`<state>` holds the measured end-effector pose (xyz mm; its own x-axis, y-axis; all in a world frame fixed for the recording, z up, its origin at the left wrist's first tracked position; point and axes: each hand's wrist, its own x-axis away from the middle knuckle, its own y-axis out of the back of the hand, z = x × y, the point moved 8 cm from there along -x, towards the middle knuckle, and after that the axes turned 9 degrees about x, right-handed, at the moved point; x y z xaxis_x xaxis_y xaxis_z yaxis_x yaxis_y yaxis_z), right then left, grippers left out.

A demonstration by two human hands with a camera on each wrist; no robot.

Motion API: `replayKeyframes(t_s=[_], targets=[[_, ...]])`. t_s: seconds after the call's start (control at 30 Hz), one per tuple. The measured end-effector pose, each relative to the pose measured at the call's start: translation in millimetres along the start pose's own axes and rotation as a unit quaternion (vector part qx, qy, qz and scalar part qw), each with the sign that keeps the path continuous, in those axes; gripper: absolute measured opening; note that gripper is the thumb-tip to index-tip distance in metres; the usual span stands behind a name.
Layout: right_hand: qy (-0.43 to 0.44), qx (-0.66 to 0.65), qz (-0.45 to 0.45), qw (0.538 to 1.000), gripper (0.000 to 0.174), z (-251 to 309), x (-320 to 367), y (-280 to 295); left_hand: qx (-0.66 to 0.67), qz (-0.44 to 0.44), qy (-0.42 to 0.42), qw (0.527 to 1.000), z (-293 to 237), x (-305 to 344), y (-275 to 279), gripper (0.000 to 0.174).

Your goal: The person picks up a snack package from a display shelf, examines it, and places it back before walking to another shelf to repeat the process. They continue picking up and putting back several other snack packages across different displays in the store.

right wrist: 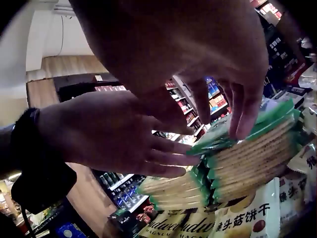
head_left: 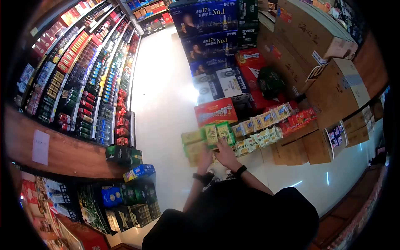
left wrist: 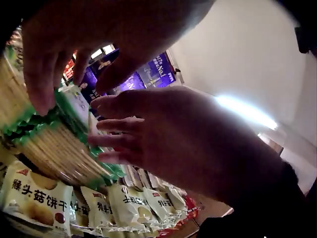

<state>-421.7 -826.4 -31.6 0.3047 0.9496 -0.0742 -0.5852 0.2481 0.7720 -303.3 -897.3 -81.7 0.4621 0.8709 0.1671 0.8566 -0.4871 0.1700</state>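
Note:
Green-edged clear packs of thin stacked crackers (right wrist: 252, 158) stand side by side at the near end of a snack display. My right hand (right wrist: 198, 54) reaches over them, fingers bent slightly downward, fingertips at the top of one pack. Beside it my left hand (right wrist: 109, 134) extends nearly straight fingers to the edge of the neighbouring pack. In the head view, my left hand (head_left: 204, 157) and right hand (head_left: 226, 153) are close together at the packs' near side. Cream biscuit packets (left wrist: 39, 198) lie in a row alongside the crackers.
Rows of yellow-and-blue packets (head_left: 258, 123) and red packets (head_left: 298, 121) continue rightward. Behind are a red box (head_left: 214, 111) and stacked blue cases (head_left: 206, 21). Large cardboard cartons (head_left: 306, 29) rise at right. Across the pale floor (head_left: 160, 83) runs a long drinks shelf (head_left: 83, 79).

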Motion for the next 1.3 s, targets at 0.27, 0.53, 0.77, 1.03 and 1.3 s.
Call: replayKeyframes(t_s=[0.27, 0.53, 0.77, 1.03, 1.3], targets=[[0.044, -0.032, -0.003, 0.998, 0.035, 4.2, -6.9, 19.4, 0.028, -0.057, 0.002, 0.998, 16.8, -18.4, 12.4, 0.044], [0.061, -0.076, 0.011, 0.995, 0.035, 2.5, -7.8, 27.8, -0.018, 0.023, 0.053, 0.998, -3.6, -21.8, -8.8, 0.030], [0.070, -0.122, -0.012, 0.990, 0.030, 1.2, -7.0, 58.3, 0.101, -0.076, 0.120, 0.985, -18.7, 17.3, -8.7, 0.029], [-0.005, -0.377, 0.265, 0.887, 0.029, -23.8, 20.1, -10.9, 0.072, -0.212, 0.088, 0.971, -20.9, 136.1, -10.0, 0.035], [0.119, -0.380, 0.511, 0.761, 0.027, 24.6, 65.0, -46.9, 0.195, -0.417, 0.049, 0.887, -26.6, 268.0, 2.8, 0.034]])
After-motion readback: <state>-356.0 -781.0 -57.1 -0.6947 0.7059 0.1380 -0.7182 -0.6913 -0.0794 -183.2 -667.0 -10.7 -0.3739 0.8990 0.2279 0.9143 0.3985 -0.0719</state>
